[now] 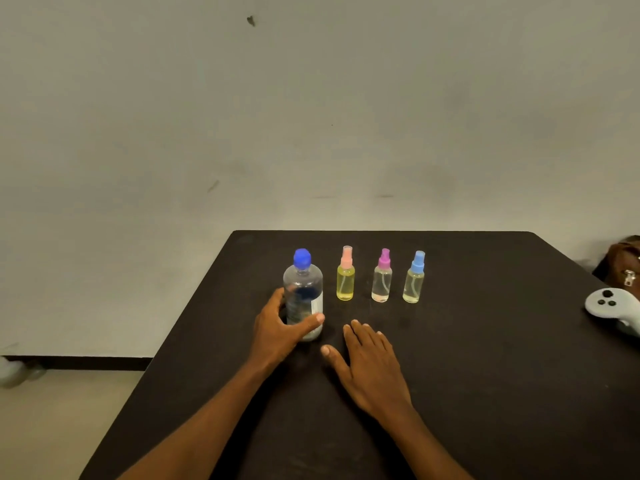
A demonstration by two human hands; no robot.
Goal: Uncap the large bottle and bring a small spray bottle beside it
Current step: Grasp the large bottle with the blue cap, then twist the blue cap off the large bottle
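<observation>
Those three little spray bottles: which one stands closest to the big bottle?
The pink-topped spray bottle, with the yellowest liquid. It stands right next to the big bottle; the purple-topped one and blue-topped one stand further along the row.

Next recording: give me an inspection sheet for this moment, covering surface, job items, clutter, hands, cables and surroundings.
Surface: black table, dull, no spills seen.
Job items: large bottle upright, blue cap still on; three small spray bottles in a row to its right, pink-topped, purple-topped, blue-topped, all upright.
Clutter: white controller and brown bag at the right edge.
Hands: left hand grips the large bottle; right hand flat, empty.
Cables: nothing seen.
Surroundings: scuffed wall, pale floor.
</observation>
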